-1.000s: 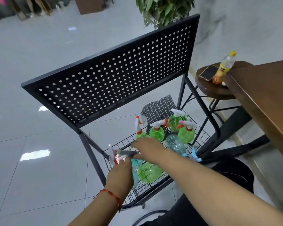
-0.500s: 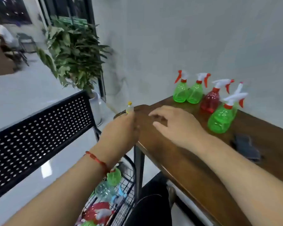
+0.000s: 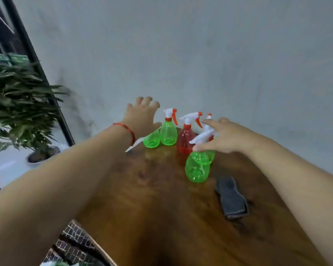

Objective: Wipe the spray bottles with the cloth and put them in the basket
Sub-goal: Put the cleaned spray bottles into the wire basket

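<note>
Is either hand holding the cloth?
No, the grey cloth lies on the table, apart from the left hand and the right hand.

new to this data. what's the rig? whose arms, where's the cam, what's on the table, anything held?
There is no robot here. These are a person's two bare arms, seen by one wide-angle camera worn on the head, looking forward and down; the wide lens bends the edges.

The left hand, with a red cord at the wrist, is spread open and hides the top of the leftmost green spray bottle. The right hand reaches with straight fingers to the spray head of the nearest green spray bottle; whether it touches is hard to tell. Neither hand has a grip on anything.

On the wooden table stand several green bottles and a red spray bottle. A dark grey cloth lies to the right of them. A potted plant stands at the left.
</note>
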A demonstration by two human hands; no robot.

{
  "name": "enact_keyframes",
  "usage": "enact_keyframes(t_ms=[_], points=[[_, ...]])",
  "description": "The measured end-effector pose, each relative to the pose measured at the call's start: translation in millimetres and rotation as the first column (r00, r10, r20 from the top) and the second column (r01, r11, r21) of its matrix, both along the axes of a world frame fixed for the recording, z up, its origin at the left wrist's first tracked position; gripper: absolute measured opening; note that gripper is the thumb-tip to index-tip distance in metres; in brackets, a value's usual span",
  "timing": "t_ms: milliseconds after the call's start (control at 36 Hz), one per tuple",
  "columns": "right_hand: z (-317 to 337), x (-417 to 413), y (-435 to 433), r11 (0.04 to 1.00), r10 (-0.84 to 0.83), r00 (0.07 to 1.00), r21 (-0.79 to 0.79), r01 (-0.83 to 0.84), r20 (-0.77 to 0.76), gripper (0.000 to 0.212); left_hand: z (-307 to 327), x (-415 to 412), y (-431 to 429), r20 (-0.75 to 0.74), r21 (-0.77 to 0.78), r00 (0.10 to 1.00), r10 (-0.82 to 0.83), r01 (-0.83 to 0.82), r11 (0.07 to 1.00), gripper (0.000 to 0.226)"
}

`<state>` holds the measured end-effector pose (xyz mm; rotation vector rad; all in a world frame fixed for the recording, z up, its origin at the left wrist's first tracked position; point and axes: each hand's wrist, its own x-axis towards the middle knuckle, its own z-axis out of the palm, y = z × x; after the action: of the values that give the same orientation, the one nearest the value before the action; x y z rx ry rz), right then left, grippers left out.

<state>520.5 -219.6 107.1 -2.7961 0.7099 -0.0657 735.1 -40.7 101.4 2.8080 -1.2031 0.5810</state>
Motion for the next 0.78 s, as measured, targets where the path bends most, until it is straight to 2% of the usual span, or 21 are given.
enact_keyframes(t_ms=[83,139,194,250,278,333,389,444,611,778], points=[[-1,30,-18,0.999,0.040,0.996,-0.028,-0.042,-0.075,0.126,8,48,-17,-0.073,0.054,0.995,0.062,-0.058,0.997,0.079],[-4,46,-30,0.998,0.052,0.989,-0.037,-0.057,-0.135,0.132,9,67,-30,-0.114,0.097,0.992,0.048,-0.037,0.995,0.076],[-5,57,-39,0.997,0.070,0.979,-0.029,-0.077,-0.193,0.130,7,78,-46,-0.150,0.187,0.988,0.032,-0.004,0.982,0.073],[-6,64,-44,0.996,0.080,0.976,-0.031,-0.088,-0.204,0.124,3,86,-61,-0.163,0.262,0.986,0.022,0.022,0.965,0.086],[-6,67,-47,0.995,0.085,0.977,-0.040,-0.094,-0.194,0.121,1,91,-68,-0.166,0.258,0.986,0.027,0.017,0.966,0.090],[-8,70,-51,0.993,0.090,0.979,-0.063,-0.103,-0.185,0.117,-3,96,-80,-0.180,0.201,0.983,0.032,0.005,0.980,0.080],[-11,71,-52,0.993,0.084,0.980,-0.073,-0.098,-0.182,0.109,-9,98,-88,-0.212,0.138,0.977,0.024,0.006,0.990,0.065],[-15,71,-52,0.992,0.080,0.983,-0.082,-0.095,-0.165,0.100,-16,99,-94,-0.205,0.093,0.979,-0.002,0.021,0.995,0.060],[-22,71,-53,0.988,0.047,0.995,-0.139,-0.060,-0.093,0.075,-18,96,-104,-0.216,0.099,0.975,-0.059,0.082,0.992,0.063],[-26,72,-55,0.989,0.045,0.999,-0.142,-0.046,-0.009,0.032,-14,90,-101,-0.290,0.086,0.956,-0.040,0.068,0.994,0.073]])
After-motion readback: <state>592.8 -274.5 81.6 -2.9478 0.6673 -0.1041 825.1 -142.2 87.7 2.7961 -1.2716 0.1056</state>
